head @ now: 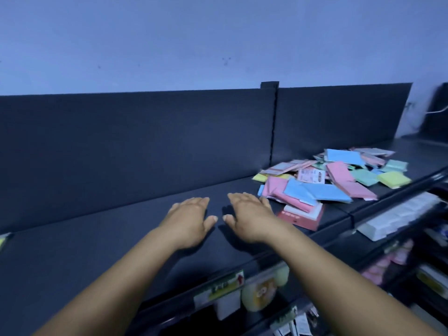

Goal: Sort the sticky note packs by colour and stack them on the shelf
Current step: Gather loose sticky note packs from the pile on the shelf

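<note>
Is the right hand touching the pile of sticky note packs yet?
Cannot tell. In the head view the right hand lies flat, its little-finger side right at the edge of the pile of sticky note packs; no gap or contact shows plainly.

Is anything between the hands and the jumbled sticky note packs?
Nothing visible. Both the left hand and right hand lie flat on bare shelf; the pile begins right beside the right hand's fingertips.

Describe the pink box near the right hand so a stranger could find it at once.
Start at the dark top shelf and find the jumbled pile of coloured sticky note packs on its right. At the pile's near-left corner, just right of the right hand, sits the pink cardboard box. Unlike the thin flat packs, it is thick, with a tall side.
</note>
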The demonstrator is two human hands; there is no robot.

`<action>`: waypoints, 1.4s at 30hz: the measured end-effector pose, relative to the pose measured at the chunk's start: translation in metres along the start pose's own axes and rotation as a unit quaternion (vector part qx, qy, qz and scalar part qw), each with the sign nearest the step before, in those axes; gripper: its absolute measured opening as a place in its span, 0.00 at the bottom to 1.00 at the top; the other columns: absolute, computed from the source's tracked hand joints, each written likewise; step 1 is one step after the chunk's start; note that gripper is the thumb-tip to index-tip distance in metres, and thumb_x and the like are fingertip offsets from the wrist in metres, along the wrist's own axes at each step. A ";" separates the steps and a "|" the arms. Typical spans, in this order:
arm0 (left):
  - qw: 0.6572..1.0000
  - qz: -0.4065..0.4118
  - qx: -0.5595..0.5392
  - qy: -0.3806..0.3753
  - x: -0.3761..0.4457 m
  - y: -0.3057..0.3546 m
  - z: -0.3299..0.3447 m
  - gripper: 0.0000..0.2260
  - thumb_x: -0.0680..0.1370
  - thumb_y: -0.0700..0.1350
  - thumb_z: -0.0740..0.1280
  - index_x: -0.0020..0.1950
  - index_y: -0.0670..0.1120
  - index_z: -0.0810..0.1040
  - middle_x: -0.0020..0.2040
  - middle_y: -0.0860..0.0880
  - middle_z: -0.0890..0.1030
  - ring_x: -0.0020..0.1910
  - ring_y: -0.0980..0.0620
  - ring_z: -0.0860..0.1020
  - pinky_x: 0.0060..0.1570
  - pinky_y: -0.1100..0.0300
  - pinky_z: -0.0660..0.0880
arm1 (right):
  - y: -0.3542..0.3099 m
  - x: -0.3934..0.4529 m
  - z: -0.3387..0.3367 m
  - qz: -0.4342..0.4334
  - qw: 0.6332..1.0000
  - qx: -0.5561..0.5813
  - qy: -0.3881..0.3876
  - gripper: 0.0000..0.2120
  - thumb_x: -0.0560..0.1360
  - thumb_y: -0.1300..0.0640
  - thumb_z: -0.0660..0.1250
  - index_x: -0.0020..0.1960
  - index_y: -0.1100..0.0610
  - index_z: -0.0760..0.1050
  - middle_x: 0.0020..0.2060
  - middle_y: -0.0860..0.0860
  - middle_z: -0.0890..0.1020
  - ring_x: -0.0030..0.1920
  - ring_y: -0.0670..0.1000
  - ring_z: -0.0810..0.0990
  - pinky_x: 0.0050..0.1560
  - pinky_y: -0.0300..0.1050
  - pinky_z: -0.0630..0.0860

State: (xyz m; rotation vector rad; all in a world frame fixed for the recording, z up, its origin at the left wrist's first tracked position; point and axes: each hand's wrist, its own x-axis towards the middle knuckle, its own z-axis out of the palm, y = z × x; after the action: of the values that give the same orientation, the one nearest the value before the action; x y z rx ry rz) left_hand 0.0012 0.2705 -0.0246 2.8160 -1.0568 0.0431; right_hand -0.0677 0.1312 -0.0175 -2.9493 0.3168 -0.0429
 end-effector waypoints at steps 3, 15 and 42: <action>1.000 0.003 -0.013 -0.001 0.019 0.035 0.009 0.28 0.81 0.57 0.54 0.78 0.46 0.54 0.78 0.49 0.58 0.77 0.51 0.56 0.73 0.54 0.53 | 0.040 -0.004 -0.008 0.013 1.000 -0.004 0.002 0.30 0.81 0.46 0.54 0.78 0.55 0.49 0.77 0.50 0.55 0.77 0.52 0.51 0.75 0.54 0.46; 0.998 0.001 -0.055 -0.035 0.085 0.120 0.020 0.28 0.81 0.55 0.56 0.77 0.44 0.57 0.76 0.45 0.62 0.74 0.47 0.62 0.72 0.53 0.60 | 0.146 -0.008 -0.020 0.070 0.998 0.004 -0.001 0.28 0.81 0.47 0.56 0.77 0.54 0.53 0.76 0.51 0.59 0.76 0.51 0.54 0.74 0.53 0.49; 0.995 -0.029 -0.001 -0.094 0.187 0.192 0.029 0.34 0.67 0.64 0.71 0.64 0.44 0.70 0.62 0.44 0.72 0.63 0.44 0.71 0.56 0.55 0.72 | 0.242 0.035 -0.028 0.324 0.927 0.182 0.059 0.40 0.68 0.40 0.72 0.72 0.56 0.59 0.66 0.54 0.71 0.66 0.58 0.69 0.61 0.52 0.70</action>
State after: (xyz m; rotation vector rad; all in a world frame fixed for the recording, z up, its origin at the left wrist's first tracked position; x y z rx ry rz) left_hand 0.0157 0.0019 -0.0173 2.8921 -1.0073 -0.2344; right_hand -0.0847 -0.1136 -0.0320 -2.3479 1.1437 -0.1692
